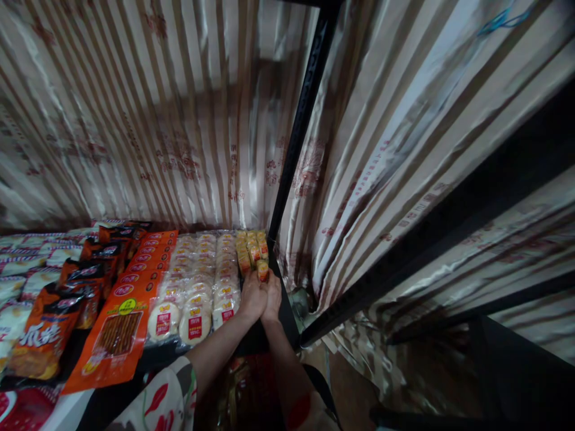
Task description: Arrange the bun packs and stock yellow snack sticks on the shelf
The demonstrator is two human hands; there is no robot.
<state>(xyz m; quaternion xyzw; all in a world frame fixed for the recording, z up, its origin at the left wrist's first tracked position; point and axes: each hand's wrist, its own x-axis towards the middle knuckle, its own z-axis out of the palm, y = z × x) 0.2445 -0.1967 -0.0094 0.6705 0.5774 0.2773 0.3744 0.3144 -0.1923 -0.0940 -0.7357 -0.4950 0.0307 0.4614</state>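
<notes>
Both of my hands meet at the right end of a dark shelf [286,320]. My left hand [252,297] and my right hand [271,299] are closed together around a small yellow-wrapped snack pack [263,270] with a red mark, which stands upright between the fingertips. Just behind it, more small yellow snack packs [251,245] stand in short rows. To the left of my hands lie rows of clear-wrapped round white rice crackers [195,317] with red labels. My palms and some fingers are hidden from this angle.
Orange bags of stick snacks [119,326] overlap left of the crackers, then orange-and-black snack bags [45,335] and white packets [40,281]. A black metal post [299,131] rises at the shelf's back right corner. Pleated, shiny curtains [202,120] hang behind and to the right.
</notes>
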